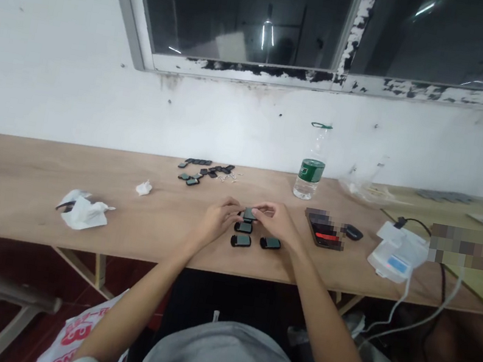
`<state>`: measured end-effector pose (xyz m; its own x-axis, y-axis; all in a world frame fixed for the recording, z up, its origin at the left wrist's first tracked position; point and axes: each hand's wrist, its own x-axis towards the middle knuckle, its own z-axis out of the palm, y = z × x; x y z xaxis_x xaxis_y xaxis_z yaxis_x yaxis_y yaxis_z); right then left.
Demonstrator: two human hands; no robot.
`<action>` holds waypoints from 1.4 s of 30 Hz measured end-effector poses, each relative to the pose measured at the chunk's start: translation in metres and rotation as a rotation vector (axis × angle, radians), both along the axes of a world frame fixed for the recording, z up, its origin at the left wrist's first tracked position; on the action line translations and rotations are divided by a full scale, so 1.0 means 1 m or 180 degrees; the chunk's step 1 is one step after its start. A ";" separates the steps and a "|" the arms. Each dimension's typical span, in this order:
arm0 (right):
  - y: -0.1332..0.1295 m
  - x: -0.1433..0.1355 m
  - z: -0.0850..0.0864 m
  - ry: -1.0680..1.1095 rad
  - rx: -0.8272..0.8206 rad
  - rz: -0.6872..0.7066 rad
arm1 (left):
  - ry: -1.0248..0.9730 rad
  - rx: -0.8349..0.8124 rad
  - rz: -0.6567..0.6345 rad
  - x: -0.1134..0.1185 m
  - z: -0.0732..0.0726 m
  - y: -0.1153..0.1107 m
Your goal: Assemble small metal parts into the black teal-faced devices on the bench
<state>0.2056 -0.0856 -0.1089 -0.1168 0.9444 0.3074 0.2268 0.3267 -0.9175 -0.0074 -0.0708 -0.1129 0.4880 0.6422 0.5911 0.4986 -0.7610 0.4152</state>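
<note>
Between my two hands is a small dark device with a grey-green face (249,214). My left hand (219,220) grips its left side with the fingertips, and my right hand (278,221) pinches its right side. Just below it, a similar black device (243,227) lies on the wooden table (28,182). Nearer the front edge rest two more, one at the left (241,241) and one at the right (270,243), under my right wrist. Farther back is a loose group of small black pieces (212,172), with tiny pale bits (229,178) beside them.
A water bottle (309,177) stands at the back right. To the right are a phone (323,229), a black oval object (353,232) and a white box (398,253) with cables. Crumpled tissues (86,214) and a smaller wad (144,188) lie at left.
</note>
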 end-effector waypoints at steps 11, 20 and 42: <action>-0.002 0.000 0.000 -0.0286 0.0203 0.0243 | -0.1363 -0.1623 -0.0108 0.003 -0.008 0.005; -0.001 0.010 0.001 -0.0450 0.0267 0.0106 | -0.1285 -0.1701 -0.0385 -0.006 -0.004 0.010; 0.004 0.067 -0.009 -0.2211 -0.0450 -0.0219 | 0.1291 -0.1502 0.0805 -0.067 -0.008 0.047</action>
<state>0.2724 -0.0818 -0.1178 -0.1798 0.9820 0.0574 0.7904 0.1790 -0.5859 -0.0748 -0.0236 -0.1204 0.4129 0.9106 0.0205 0.8243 -0.3831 0.4169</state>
